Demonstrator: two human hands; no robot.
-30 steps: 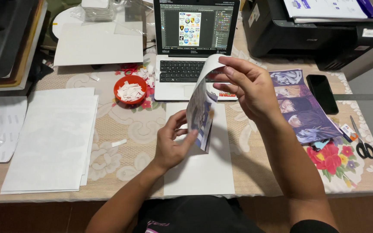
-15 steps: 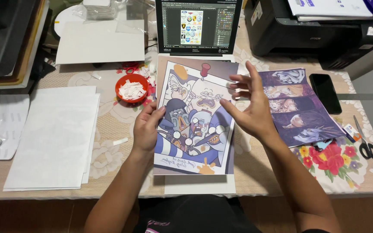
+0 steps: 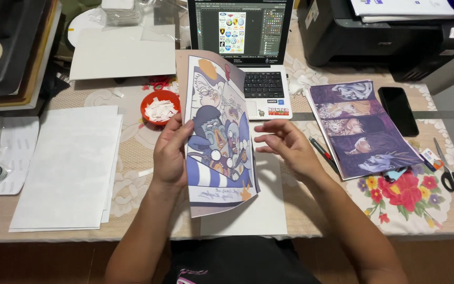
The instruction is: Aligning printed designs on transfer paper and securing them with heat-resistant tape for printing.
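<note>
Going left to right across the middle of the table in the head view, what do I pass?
Stack of white sheets → left hand holding the cartoon print → right hand, open beside it → purple comic print → black phone → scissors.

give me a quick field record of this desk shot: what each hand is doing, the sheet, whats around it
left hand: left hand grips the left edge of the colourful cartoon print sheet
right hand: right hand open, fingers spread, just right of the sheet, not holding it
sheet: lifted off the desk, curved, artwork facing up
under sheet: blank white paper sheet
left of it: stack of white paper sheets; small red bowl of white scraps
right of it: purple illustrated print; black phone; black-handled scissors
behind: open laptop; black printer
</note>
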